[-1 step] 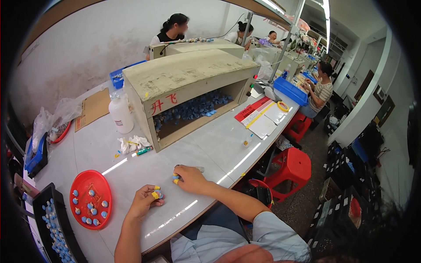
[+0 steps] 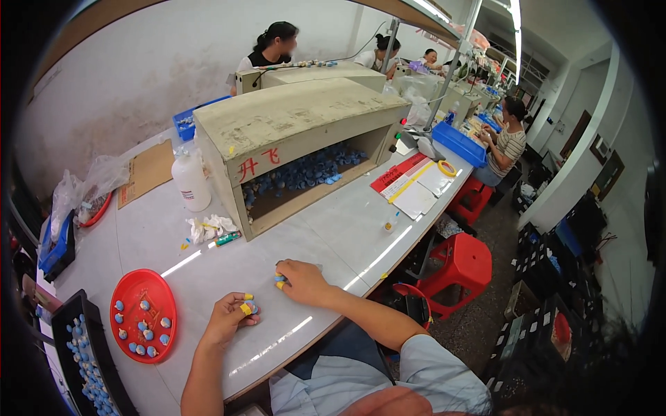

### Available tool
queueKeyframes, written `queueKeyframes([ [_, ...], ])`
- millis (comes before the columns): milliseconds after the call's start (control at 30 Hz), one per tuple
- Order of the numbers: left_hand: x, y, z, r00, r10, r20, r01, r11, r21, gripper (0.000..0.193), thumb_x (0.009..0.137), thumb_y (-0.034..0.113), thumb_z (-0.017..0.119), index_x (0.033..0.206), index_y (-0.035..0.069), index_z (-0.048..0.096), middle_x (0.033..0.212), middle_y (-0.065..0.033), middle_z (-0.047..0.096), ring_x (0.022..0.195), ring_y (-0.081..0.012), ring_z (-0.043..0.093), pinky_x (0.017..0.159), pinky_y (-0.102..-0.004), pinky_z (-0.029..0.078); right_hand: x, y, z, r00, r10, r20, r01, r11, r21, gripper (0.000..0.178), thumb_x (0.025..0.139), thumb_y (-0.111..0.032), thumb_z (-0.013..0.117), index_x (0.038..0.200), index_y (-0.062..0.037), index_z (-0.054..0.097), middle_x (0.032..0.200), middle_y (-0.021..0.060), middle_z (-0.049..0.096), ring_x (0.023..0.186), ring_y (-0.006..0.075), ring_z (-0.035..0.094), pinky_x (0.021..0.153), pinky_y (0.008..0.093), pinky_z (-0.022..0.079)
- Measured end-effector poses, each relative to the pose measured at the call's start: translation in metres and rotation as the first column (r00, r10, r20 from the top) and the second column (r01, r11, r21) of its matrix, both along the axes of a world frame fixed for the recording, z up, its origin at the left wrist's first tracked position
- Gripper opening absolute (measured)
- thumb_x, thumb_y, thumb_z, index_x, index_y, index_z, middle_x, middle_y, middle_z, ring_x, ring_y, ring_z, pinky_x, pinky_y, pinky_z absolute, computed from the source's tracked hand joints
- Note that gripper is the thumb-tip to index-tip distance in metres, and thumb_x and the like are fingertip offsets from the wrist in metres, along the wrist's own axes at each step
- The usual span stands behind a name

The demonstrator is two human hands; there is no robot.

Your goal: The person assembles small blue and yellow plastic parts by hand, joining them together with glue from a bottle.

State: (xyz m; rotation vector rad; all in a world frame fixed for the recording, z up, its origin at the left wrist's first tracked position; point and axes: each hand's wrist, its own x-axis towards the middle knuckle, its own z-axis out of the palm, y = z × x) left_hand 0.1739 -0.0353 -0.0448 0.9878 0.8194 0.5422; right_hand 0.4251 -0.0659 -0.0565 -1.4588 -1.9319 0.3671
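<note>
My left hand (image 2: pixel 227 317) is closed in a pinch above the front of the table, with yellow tape round its fingertips. Between the fingers is a small blue figure piece (image 2: pixel 252 308) with a pale part. To its right and a little farther off, my right hand (image 2: pixel 305 283) has its fingers curled down, also with yellow tape on a fingertip. A small blue piece (image 2: pixel 279 276) shows at those fingertips; its exact shape is hidden. At the left, a round red tray (image 2: pixel 161 291) carries several small blue-and-pale figure pieces (image 2: pixel 142 325).
A long black bin (image 2: pixel 114 367) of blue pieces stands at the far left. A beige metal box (image 2: pixel 298 114) with blue pieces inside sits ahead, beside a white bottle (image 2: pixel 190 182), crumpled tissue (image 2: pixel 210 227) and a green tube (image 2: pixel 227 238). Papers (image 2: pixel 420 191) and a tape roll (image 2: pixel 447 168) lie right. Co-workers sit beyond.
</note>
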Motion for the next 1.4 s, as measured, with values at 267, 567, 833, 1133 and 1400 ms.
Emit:
queueKeyframes([
  [267,0.002,-0.003,-0.003,1.0,-0.009,0.015,0.009,1.0,0.017,0.026,0.09,0.013,0.068,0.105,-0.005,0.056,0.092,-0.0163,0.068,0.073,-0.0195,0.068,0.066,-0.0265,0.058,-0.026,-0.017,0.025,0.894,0.32,-0.315,-0.363,0.927,-0.089,0.037,0.077,0.002,0.06,0.114,-0.0032,0.057,0.1,0.0153,0.058,0.085,0.0304,0.06,0.075,0.0377,0.05],
  [567,-0.002,-0.003,-0.002,0.997,-0.081,0.0,0.081,0.996,0.037,0.029,0.09,0.018,0.071,0.1,-0.005,0.056,0.088,-0.0153,0.068,0.068,-0.0173,0.067,0.061,-0.0253,0.055,-0.044,-0.02,0.007,0.749,0.331,-0.573,-0.471,0.876,-0.109,0.03,0.08,0.004,0.063,0.109,-0.001,0.057,0.094,0.0086,0.061,0.079,0.0151,0.06,0.067,0.0273,0.049],
  [833,0.003,-0.003,-0.001,1.0,0.014,-0.024,-0.013,0.999,0.036,0.029,0.091,0.018,0.069,0.107,-0.003,0.056,0.09,-0.0127,0.067,0.072,-0.0153,0.067,0.064,-0.0238,0.055,-0.029,-0.003,0.002,0.796,0.072,-0.6,-0.199,0.969,-0.147,0.023,0.081,-0.006,0.07,0.1,-0.0015,0.058,0.078,0.0025,0.06,0.068,0.0086,0.055,0.061,0.0242,0.047],
  [1133,-0.007,-0.004,0.0,0.987,0.137,0.089,-0.126,0.985,-0.119,0.029,0.089,0.005,0.067,0.115,0.0,0.053,0.105,-0.0109,0.065,0.091,-0.0216,0.069,0.079,-0.0266,0.058,0.066,0.107,0.021,0.834,-0.456,-0.31,0.467,0.883,-0.045,0.031,0.082,-0.011,0.071,0.108,0.0016,0.062,0.084,0.0111,0.066,0.07,0.0141,0.061,0.067,0.027,0.05],
  [1400,-0.005,-0.007,0.006,0.976,0.181,0.12,-0.171,0.981,-0.089,0.035,0.088,0.004,0.067,0.119,0.0,0.051,0.116,-0.0135,0.062,0.099,-0.0242,0.067,0.084,-0.0282,0.057,0.111,0.011,-0.01,0.727,-0.476,-0.494,0.565,0.825,0.036,0.03,0.087,-0.002,0.061,0.117,0.0015,0.056,0.091,0.0072,0.062,0.078,0.0133,0.058,0.07,0.0258,0.049],
])
